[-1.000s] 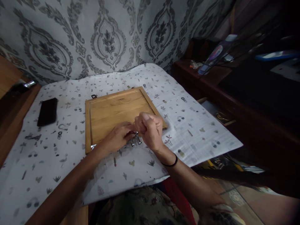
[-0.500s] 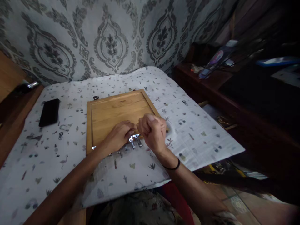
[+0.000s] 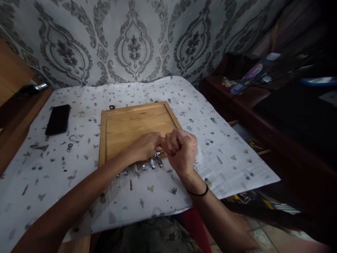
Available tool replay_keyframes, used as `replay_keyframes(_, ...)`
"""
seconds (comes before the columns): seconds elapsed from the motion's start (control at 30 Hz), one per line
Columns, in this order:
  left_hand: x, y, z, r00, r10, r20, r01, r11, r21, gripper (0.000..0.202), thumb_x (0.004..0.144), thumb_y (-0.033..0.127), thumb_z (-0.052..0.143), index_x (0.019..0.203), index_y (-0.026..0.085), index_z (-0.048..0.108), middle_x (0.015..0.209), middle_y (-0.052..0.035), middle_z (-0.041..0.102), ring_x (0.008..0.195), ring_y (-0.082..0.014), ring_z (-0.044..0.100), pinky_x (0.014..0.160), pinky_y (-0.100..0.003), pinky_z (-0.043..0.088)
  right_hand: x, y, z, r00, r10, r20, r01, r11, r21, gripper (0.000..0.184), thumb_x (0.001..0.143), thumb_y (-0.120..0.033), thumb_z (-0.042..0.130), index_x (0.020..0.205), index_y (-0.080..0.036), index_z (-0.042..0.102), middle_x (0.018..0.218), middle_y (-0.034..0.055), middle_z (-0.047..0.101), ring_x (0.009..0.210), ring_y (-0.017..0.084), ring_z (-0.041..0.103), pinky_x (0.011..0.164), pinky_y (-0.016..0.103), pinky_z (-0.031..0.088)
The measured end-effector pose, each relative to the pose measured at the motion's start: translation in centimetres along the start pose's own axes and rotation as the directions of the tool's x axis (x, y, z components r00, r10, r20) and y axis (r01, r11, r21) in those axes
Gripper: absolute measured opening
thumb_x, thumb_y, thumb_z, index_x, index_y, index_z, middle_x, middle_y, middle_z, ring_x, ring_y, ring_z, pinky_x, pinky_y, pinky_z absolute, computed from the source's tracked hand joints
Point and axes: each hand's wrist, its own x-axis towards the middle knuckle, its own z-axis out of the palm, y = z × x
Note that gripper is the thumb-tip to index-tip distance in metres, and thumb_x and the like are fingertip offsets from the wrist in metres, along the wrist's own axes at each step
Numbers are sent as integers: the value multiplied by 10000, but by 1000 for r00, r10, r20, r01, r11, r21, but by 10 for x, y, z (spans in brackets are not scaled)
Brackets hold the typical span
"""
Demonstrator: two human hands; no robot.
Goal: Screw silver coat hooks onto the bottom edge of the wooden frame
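Observation:
A framed wooden board [image 3: 131, 123] lies on the patterned white cloth. Along its near edge runs a shiny metal hook rail [image 3: 153, 163] with several hooks pointing toward me. My left hand [image 3: 147, 144] rests over the board's near right part, its fingers bent together beside the rail; whatever lies between the fingertips is hidden. Closed in a fist, my right hand [image 3: 181, 149] is just to the right, touching or nearly touching the left fingertips above the board's right corner. What the fist grips cannot be made out.
A black phone [image 3: 58, 119] lies on the cloth [image 3: 229, 168] at left. At right, a dark red cabinet [image 3: 237, 105] bears a bottle [image 3: 255, 73], with a partly open drawer [image 3: 247, 137] below. A patterned wall covering [image 3: 134, 45] rises behind.
The view has shifted slightly, so things sit a little to the right. The left hand has moved right along the rail, closer to the right fist, which stays closed.

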Motion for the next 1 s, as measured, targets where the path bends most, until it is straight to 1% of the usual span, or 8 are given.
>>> replay_keyframes(0.1,-1,-4,3,999,33,18,-35,997,72,227,984,202,492,792,182,611,888,-56,676,859,-206,611,838,-338,485,1,0,-1,1000,-5,1,5,1000,-12,605,870,-434,694,469,-210,300,435,-88,226,389,41,180,395,215,209)
replay_keyframes(0.2,-8,-5,0,999,21,-26,-20,999,29,185,993,203,488,862,178,617,973,-72,697,948,-221,627,896,-355,492,1,0,-1,1000,-14,-16,14,1000,-17,614,874,-437,700,470,-209,299,438,-85,232,390,41,182,391,214,191)
replay_keyframes(0.3,-19,2,-10,999,-38,-37,32,989,-142,156,995,255,520,914,174,627,971,-56,703,916,-208,637,861,-339,499,0,0,-1,1000,-10,-14,10,1000,-22,621,882,-458,696,474,-213,297,441,-82,232,390,45,181,383,215,161)
replay_keyframes(0.4,-30,10,-18,994,-103,44,112,931,-348,145,977,271,544,970,172,649,883,-16,678,789,-172,614,737,-288,481,-1,0,-1,1000,-14,0,14,1000,-16,617,893,-458,689,474,-210,309,443,-83,233,390,44,180,387,214,162)
replay_keyframes(0.5,-35,14,-18,986,-136,95,165,878,-450,143,953,278,564,956,163,649,821,2,632,723,-152,565,653,-257,439,-2,1,-2,1000,-11,3,11,1000,-14,614,902,-460,675,479,-211,306,445,-86,226,392,45,186,397,215,190)
replay_keyframes(0.63,-33,10,-11,984,-159,78,177,871,-458,165,929,303,595,885,155,650,797,-1,604,715,-153,532,643,-259,429,-3,2,-3,1000,-9,5,9,1000,-20,589,920,-432,656,487,-211,323,456,-84,231,402,51,204,413,217,219)
replay_keyframes(0.8,-31,4,-6,984,-158,85,180,865,-469,140,922,275,593,881,154,651,803,-8,623,735,-157,542,661,-263,432,-3,2,-3,1000,-5,4,5,999,-31,616,905,-480,680,488,-216,310,456,-89,222,400,50,184,412,223,224)
replay_keyframes(1.0,-32,0,-3,984,-168,56,177,903,-393,141,927,263,585,879,158,667,819,-17,662,767,-172,583,714,-288,461,-3,1,-3,1000,-3,24,3,1000,-13,619,913,-482,679,478,-211,331,449,-83,248,399,51,186,411,225,199)
